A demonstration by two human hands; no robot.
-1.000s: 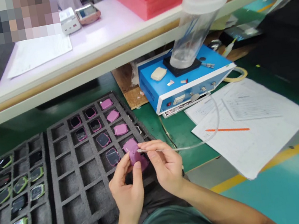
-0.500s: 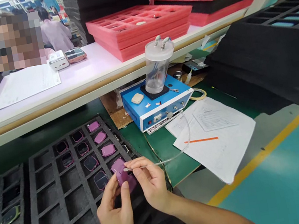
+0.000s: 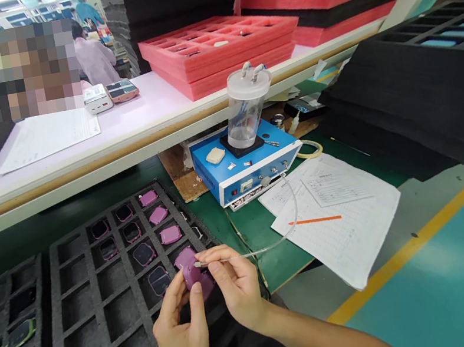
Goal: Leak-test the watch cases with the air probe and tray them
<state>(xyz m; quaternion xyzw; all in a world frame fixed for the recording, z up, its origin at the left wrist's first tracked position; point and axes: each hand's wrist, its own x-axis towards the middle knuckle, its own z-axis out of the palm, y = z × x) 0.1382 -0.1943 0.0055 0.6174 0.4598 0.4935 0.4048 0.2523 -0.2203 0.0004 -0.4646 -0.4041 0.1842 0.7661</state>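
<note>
My left hand is closed on a purple watch case, pinched at its edge between thumb and fingers. In my right hand is the end of a thin clear tube, whose small tip meets the side of the case. From there the tube curves to the front of a blue box. Beneath my hands lies a black foam tray. Its right-hand pockets hold several purple watch cases and dark-screened watches. Other pockets there are bare. What lies directly under my fingers is hidden.
A clear lidded jar stands on the blue box. Papers with an orange strip lie to the right. Another foam tray holds green-rimmed watches at left. Red foam trays sit on the shelf. People work behind it.
The whole view has shifted slightly, so everything sits a little lower and further right. Both hands keep the same grip, with the tube tip still at the watch case.
</note>
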